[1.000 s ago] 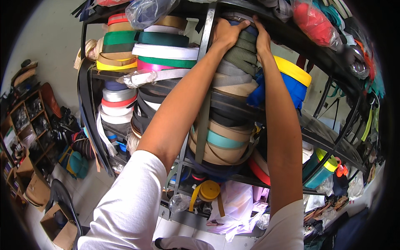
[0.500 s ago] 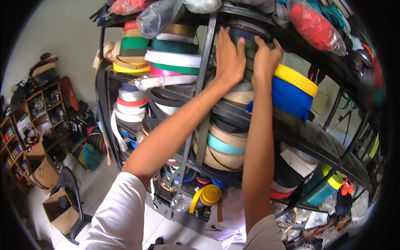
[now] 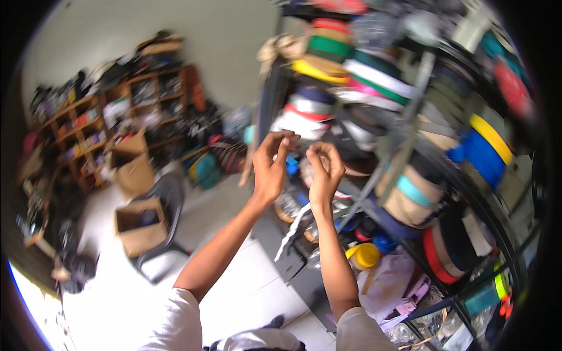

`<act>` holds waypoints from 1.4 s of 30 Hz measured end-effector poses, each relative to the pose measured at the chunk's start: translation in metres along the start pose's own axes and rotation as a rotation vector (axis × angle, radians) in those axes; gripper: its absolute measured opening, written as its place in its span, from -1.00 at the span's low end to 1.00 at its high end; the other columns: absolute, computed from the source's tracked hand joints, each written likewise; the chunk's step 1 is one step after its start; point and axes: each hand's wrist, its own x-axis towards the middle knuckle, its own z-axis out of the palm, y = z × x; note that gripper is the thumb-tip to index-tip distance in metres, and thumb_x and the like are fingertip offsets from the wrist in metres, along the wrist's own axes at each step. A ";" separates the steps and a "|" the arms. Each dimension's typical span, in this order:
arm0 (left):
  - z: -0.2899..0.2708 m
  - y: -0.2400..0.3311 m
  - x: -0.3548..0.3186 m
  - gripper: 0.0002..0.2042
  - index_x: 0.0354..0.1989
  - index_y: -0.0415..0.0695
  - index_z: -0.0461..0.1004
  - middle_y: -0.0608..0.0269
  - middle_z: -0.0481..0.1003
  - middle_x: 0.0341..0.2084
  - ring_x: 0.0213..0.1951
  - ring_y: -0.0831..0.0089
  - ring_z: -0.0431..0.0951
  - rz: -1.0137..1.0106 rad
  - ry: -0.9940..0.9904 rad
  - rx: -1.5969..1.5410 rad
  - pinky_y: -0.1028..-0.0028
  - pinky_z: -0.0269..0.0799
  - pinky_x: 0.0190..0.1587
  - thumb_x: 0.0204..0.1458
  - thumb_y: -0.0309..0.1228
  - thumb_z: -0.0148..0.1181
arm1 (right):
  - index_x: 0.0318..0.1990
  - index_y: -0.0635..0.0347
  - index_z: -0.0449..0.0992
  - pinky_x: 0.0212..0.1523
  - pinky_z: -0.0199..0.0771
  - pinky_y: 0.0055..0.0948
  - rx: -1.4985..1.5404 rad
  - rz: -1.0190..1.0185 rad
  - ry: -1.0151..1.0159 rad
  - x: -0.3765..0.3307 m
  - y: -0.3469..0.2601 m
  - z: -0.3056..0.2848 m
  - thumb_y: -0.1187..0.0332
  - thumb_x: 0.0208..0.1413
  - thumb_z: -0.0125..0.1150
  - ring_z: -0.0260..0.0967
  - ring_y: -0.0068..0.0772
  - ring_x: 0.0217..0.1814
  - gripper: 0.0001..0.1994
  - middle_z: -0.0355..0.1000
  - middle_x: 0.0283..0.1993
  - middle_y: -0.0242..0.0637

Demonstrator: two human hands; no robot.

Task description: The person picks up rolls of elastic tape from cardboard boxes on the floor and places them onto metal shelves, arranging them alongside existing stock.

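Both hands are raised in front of the shelf rack, close together with a small gap between them. My left hand (image 3: pixel 271 174) has its fingers bent toward the right and the thumb standing apart; nothing shows in it. My right hand (image 3: pixel 325 174) is loosely curled, thumb and fingertips toward the left, with nothing visible between them. Neither hand touches the webbing rolls. Behind the hands, blurred, are stacked rolls of white and red webbing (image 3: pixel 304 120). Higher up is a green roll (image 3: pixel 329 48). A blue and yellow roll (image 3: pixel 487 153) sits farther right.
A black metal rack (image 3: pixel 383 161) fills the right side. At left, a chair (image 3: pixel 170 202) bears an open cardboard box (image 3: pixel 142 231). Another box (image 3: pixel 132 167) stands behind it, before a wooden cubby shelf (image 3: pixel 93 134). A white strip (image 3: pixel 291 234) hangs low by the rack.
My hands have come away from the stacked dark rolls on the upper shelf and drawn down together. The view has swung left, so the rack now sits farther right.
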 end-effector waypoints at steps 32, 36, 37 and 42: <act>-0.863 0.151 -0.219 -0.73 0.00 -0.30 0.33 0.09 0.53 -0.14 -0.25 0.41 0.56 -0.778 0.533 0.608 0.48 0.47 -0.26 0.14 -0.52 -0.06 | -0.20 0.28 0.52 -0.12 0.39 -0.47 -0.064 0.791 -1.040 -0.505 0.245 0.678 0.37 -0.04 0.24 0.45 -0.38 -0.18 -0.76 0.51 -0.23 -0.22; -0.945 0.152 -0.179 -0.73 0.01 -0.30 0.33 0.09 0.53 -0.14 -0.25 0.40 0.56 -0.782 0.571 0.536 0.48 0.47 -0.25 0.16 -0.50 -0.07 | -0.21 0.28 0.52 -0.23 0.41 -0.46 -0.087 0.786 -1.079 -0.506 0.267 0.762 0.36 -0.03 0.22 0.45 -0.39 -0.33 -0.76 0.51 -0.28 -0.23; -0.969 0.150 -0.175 -0.73 0.01 -0.30 0.33 0.09 0.53 -0.15 -0.26 0.40 0.56 -0.770 0.597 0.502 0.48 0.47 -0.25 0.16 -0.49 -0.07 | -0.19 0.28 0.52 -0.27 0.39 -0.45 -0.163 0.943 -1.140 -0.495 0.247 0.794 0.35 -0.03 0.21 0.42 -0.41 -0.37 -0.75 0.51 -0.31 -0.23; -1.086 0.122 -0.134 -0.73 0.00 -0.30 0.38 0.13 0.50 -0.15 -0.20 0.44 0.53 -0.728 0.644 0.470 0.48 0.47 -0.20 0.14 -0.49 -0.03 | -0.18 0.25 0.50 -0.02 0.37 -0.36 -0.028 0.705 -1.186 -0.524 0.303 0.926 0.35 -0.05 0.23 0.42 -0.20 -0.05 -0.73 0.46 -0.15 -0.12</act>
